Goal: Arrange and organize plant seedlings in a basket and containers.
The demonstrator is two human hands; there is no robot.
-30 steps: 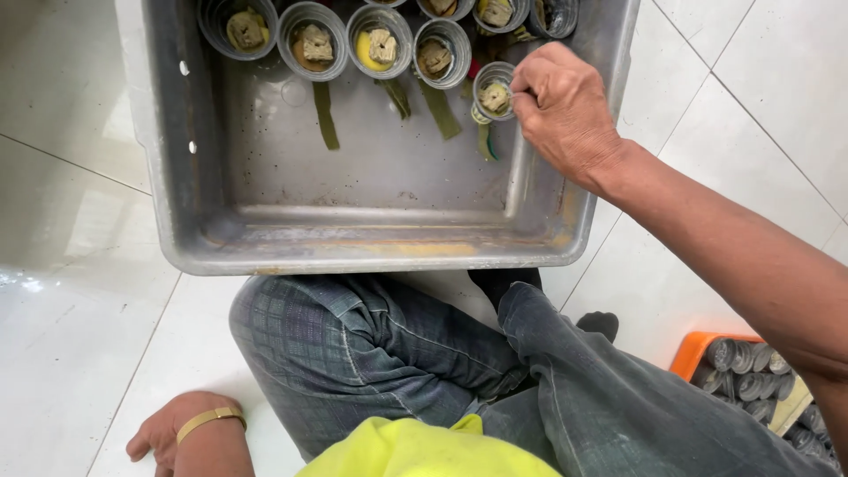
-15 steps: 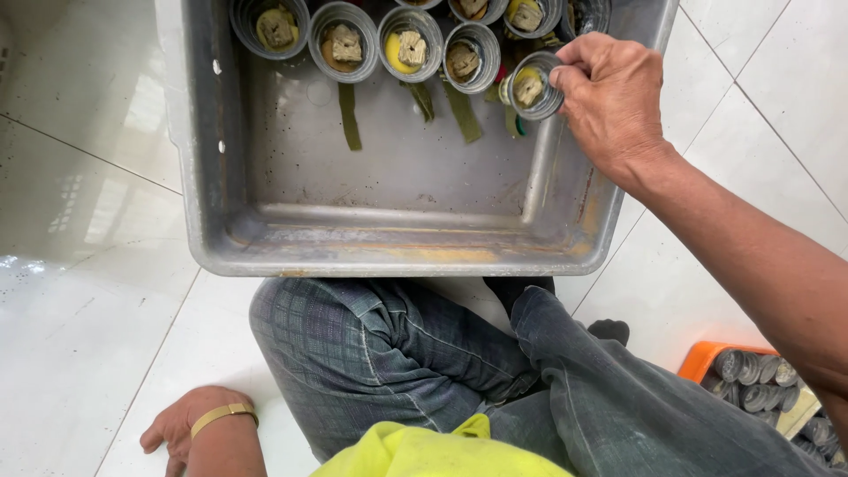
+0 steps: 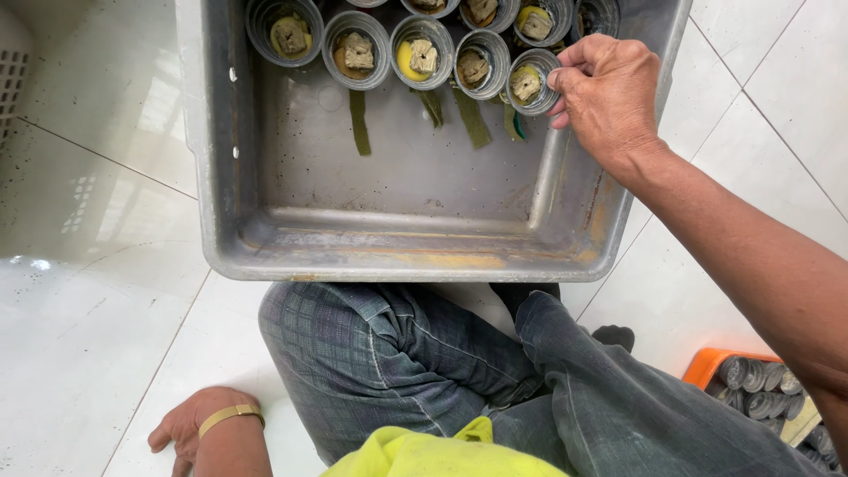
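A grey metal tub [image 3: 397,247] stands on the white tiled floor in front of my knees. Along its far side runs a row of several small clear cups, each with a brownish lump inside and a green leaf strip [image 3: 358,122] trailing from under it. My right hand [image 3: 609,93] reaches over the tub's right wall and pinches the rim of the rightmost cup [image 3: 530,81] between thumb and fingers. My left hand [image 3: 199,428], with a gold bracelet on the wrist, rests flat on the floor by my left thigh and holds nothing.
An orange crate [image 3: 760,389] with several stacked cups sits at the lower right. A white perforated basket edge [image 3: 13,66] shows at the upper left. My legs in grey trousers [image 3: 424,371] fill the space below the tub.
The view has shifted so the tub sits further right and lower. My right hand stays at the rightmost cup, its fingers now on the cup's rim. The left hand remains on the floor.
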